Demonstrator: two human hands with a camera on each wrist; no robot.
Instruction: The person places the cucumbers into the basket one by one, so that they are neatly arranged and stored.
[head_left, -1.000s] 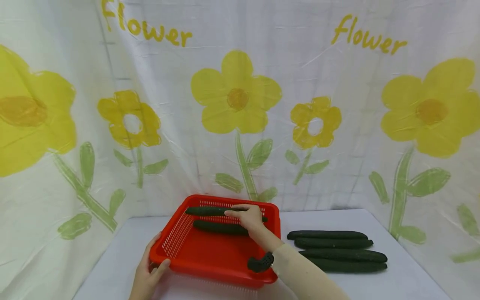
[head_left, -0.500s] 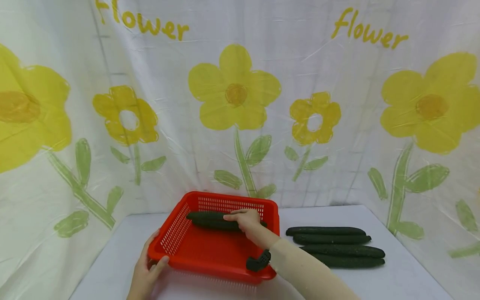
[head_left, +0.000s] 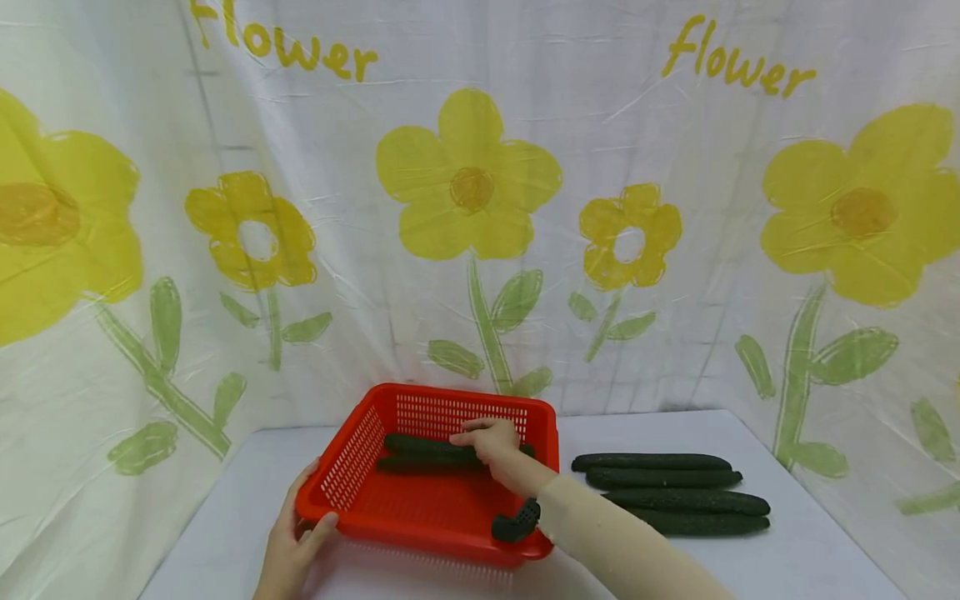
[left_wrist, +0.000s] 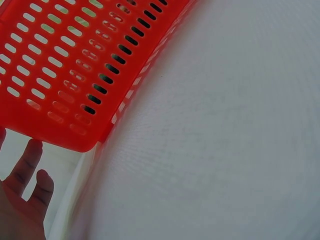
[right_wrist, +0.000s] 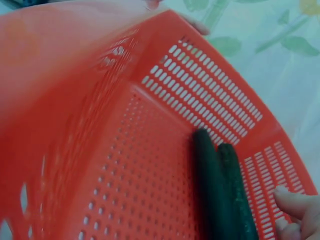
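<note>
A red plastic basket with slotted walls stands on the white table. Its left front corner is held by my left hand, the thumb at the rim; in the left wrist view, fingertips of this hand meet the rim from outside. Inside lie two dark green cucumbers, the rear one and the front one, side by side along the far wall. Over their right part is my right hand, hiding some of them. The right wrist view shows its fingers beside the cucumbers, apart from them.
Several more cucumbers lie in a stack of rows on the table right of the basket. A black wrist camera sits on the right forearm, above the basket's front right corner. A flower-painted white curtain hangs behind the table.
The right hand has lowered its cucumber to the basket floor and its fingers have come off it. Both cucumbers shifted and now lie side by side. The left hand stays at the corner.
</note>
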